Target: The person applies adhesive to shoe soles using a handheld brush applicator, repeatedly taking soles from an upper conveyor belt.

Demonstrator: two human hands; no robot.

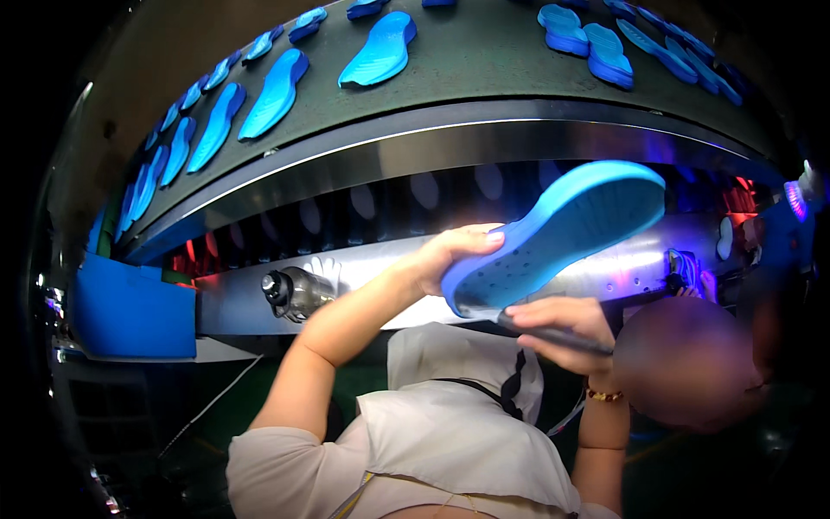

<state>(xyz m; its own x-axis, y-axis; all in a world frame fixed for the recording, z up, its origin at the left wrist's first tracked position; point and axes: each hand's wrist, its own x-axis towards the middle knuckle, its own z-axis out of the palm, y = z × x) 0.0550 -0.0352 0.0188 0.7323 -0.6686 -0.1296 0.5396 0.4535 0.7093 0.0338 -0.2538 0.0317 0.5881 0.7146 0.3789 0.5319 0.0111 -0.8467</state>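
A bright blue shoe sole (pixel 566 229) is held up at a tilt over the metal bench, with small dark marks dotting the surface facing me near its lower end. My left hand (pixel 458 251) is closed on its left edge, thumb on top. In my right hand (pixel 571 322) is a slim tool with a dark handle (pixel 562 339), gripped between thumb and fingers. The tool's pale tip reaches the sole's lower end. That tip is too blurred to tell its exact kind. A beaded bracelet circles my right wrist.
Beyond the bench runs a dark green conveyor belt (pixel 475 65) carrying several blue soles (pixel 380 50). A dark bottle (pixel 298 292) lies on the metal bench (pixel 233 303), beside a white glove (pixel 324 268). A blue box (pixel 138 307) stands left. At right, another person's blurred head (pixel 683 363) is close.
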